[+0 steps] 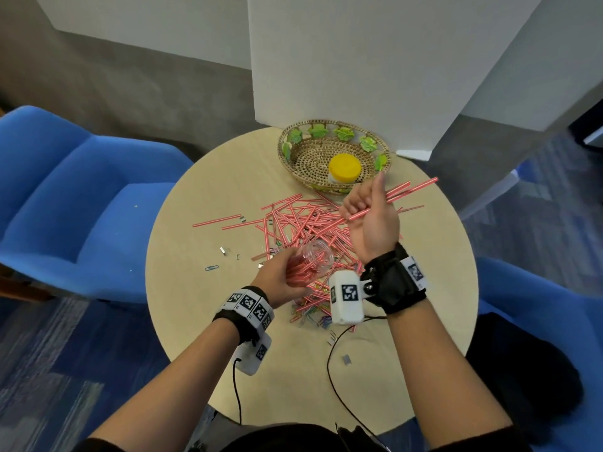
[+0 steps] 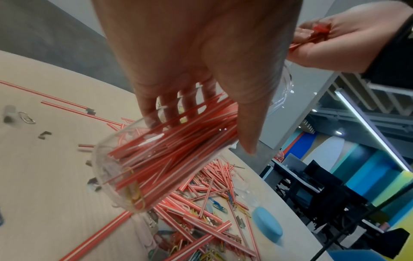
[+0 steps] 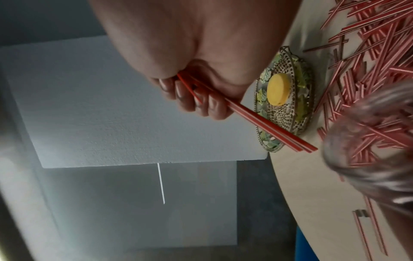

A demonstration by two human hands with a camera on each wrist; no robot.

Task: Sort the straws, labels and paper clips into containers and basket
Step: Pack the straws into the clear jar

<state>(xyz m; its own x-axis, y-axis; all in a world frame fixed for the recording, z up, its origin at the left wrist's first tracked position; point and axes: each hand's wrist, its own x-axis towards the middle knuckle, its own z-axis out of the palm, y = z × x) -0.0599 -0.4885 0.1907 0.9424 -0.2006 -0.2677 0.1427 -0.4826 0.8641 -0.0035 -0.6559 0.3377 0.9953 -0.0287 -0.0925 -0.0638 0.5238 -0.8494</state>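
Gripped in the left hand [image 1: 280, 278], a clear jar [image 1: 310, 261] of straws tilts above the table [image 1: 182, 321].
Right hand's [image 1: 372, 216] curled fingers clutch several straws [image 1: 408, 189] beside the basket [image 1: 295, 158]; loose straws [image 1: 293, 220] and paper clips [image 1: 310, 316] lie below the basket.

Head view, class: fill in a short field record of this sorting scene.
left hand: grips a clear jar, tilted, part filled with straws
right hand: grips a few straws
basket: holds a yellow-lidded container
table: loose straw pile, paper clips
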